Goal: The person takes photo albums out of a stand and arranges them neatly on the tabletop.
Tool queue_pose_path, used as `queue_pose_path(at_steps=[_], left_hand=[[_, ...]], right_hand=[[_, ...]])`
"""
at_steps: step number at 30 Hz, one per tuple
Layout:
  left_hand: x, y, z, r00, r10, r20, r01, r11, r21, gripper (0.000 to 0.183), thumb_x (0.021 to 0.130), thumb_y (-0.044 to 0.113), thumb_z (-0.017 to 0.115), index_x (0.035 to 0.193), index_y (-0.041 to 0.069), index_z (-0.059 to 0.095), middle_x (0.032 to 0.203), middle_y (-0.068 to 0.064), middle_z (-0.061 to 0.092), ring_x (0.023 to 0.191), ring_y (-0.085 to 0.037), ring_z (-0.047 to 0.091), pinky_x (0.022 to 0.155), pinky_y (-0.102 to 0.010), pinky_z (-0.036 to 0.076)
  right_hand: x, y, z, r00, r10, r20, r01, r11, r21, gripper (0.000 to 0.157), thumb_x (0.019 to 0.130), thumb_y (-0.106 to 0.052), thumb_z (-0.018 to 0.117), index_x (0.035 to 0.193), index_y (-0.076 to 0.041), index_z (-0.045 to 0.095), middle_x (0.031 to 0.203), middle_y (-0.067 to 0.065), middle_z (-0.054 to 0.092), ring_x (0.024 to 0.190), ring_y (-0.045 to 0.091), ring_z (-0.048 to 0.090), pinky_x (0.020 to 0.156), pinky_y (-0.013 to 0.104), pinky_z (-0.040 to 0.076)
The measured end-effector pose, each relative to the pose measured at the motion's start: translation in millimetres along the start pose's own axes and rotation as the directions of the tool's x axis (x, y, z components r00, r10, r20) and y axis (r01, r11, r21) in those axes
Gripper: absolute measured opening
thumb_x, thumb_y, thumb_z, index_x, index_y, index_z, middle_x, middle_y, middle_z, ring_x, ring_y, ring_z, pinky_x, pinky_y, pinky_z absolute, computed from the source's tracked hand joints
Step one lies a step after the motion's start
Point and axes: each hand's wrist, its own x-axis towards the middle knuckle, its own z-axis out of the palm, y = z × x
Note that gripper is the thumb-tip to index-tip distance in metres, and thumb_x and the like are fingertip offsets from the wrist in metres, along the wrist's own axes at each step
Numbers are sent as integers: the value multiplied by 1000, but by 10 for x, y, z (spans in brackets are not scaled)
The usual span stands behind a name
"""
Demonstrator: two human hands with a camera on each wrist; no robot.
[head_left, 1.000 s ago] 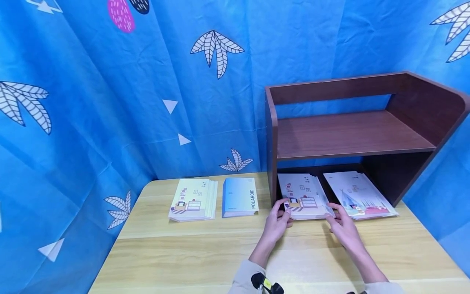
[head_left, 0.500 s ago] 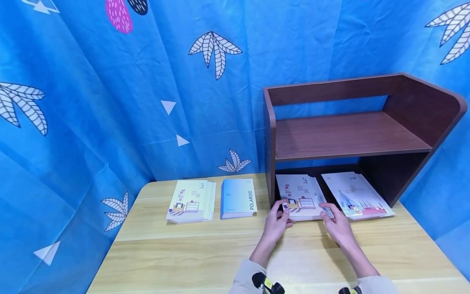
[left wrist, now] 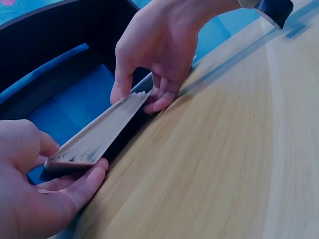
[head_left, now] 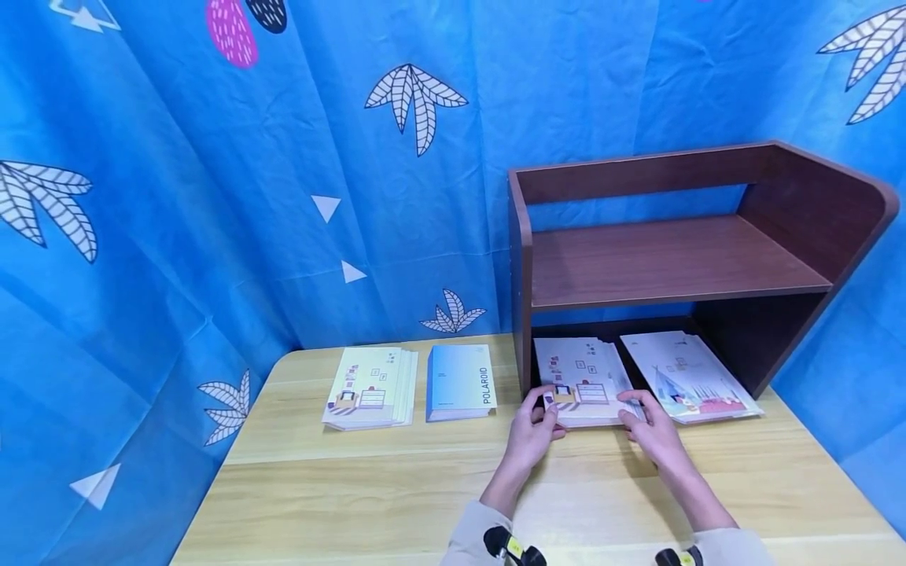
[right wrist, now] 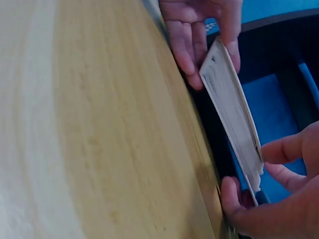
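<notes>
A notebook (head_left: 582,368) with a pale room-drawing cover lies in the lower compartment of the dark brown desk shelf (head_left: 679,259), its near edge at the shelf's front. My left hand (head_left: 531,432) pinches its near left corner, thumb on top and fingers beneath. On the near right corner my right hand (head_left: 657,436) grips with thumb and fingers. Both wrist views show the notebook's page block (left wrist: 102,129) between its covers, its near edge raised a little off the base, with the right hand (right wrist: 279,191) around one end.
Right of it in the same compartment lies a notebook with a tent picture (head_left: 690,377). Left of the shelf, on the wooden table (head_left: 368,487), lie a blue POLAROID notebook (head_left: 460,381) and another room-drawing notebook (head_left: 370,385). A blue curtain (head_left: 283,196) hangs behind.
My right hand has shifted slightly left, its thumb and fingers coming in closer on the notebook's right corner. My left hand keeps its hold, and the notebook looks nearly still.
</notes>
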Motion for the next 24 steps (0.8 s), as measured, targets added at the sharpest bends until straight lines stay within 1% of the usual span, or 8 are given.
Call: queue_pose_path(at_steps=[1,5,9,11,14,17,20,24], left_hand=[[-3,2,-6,1000,0,2,0,1000,-6,41,101,1,58,140,13,59,103,-15,70,85,-39,72,79,-39,63],[-26,10,-29,1000,-5,12,5,1000,-25,41,100,0,58,139,13,60,102,-15,69,83,-38,73,79,-41,63],[-53,26,-47,1000,-9,17,10,1000,-25,43,99,0,60,139,15,61,99,-14,69,84,-38,73,79,-40,63],[-65,25,-59,1000,-10,27,11,1000,-26,44,99,1,62,139,17,61,99,-13,69,84,-37,73,78,-40,63],[-67,17,-74,999,-4,52,6,999,-44,44,99,1,62,139,18,61,100,-14,69,85,-37,73,79,-39,63],[-74,7,-89,996,16,87,-10,998,-65,45,99,0,61,140,17,60,103,-15,69,88,-41,73,82,-43,62],[-87,10,-98,994,29,108,-19,996,-88,44,100,0,61,140,16,60,105,-17,69,90,-44,72,85,-47,61],[-117,32,-103,991,34,133,-20,994,-109,42,101,1,59,140,15,59,106,-18,69,92,-47,71,85,-48,61]], right_hand=[[2,5,-6,1000,2,13,-3,999,36,37,103,-9,53,139,0,46,155,32,30,102,22,58,82,26,57],[-3,37,-24,998,1,70,-13,984,176,37,103,-3,51,138,5,42,157,32,23,106,22,60,92,30,58],[-13,67,-51,992,-16,125,-15,971,239,39,103,-1,48,140,7,42,160,31,16,113,22,59,97,31,56],[-22,81,-71,990,-22,140,-18,960,279,40,102,-1,48,141,8,42,161,30,15,114,20,59,98,30,55],[-40,87,-101,989,-34,142,-14,947,322,41,103,-1,49,142,9,42,159,26,18,107,11,60,98,29,55],[-65,76,-134,988,-52,145,-3,934,358,42,103,0,50,143,11,41,157,24,20,105,7,61,98,29,55],[-104,43,-165,986,-62,153,0,929,370,42,103,1,52,143,11,41,154,24,24,105,6,61,98,30,55],[-169,-12,-215,984,-84,160,16,922,386,43,101,1,55,141,11,43,148,23,30,106,7,62,98,29,55]])
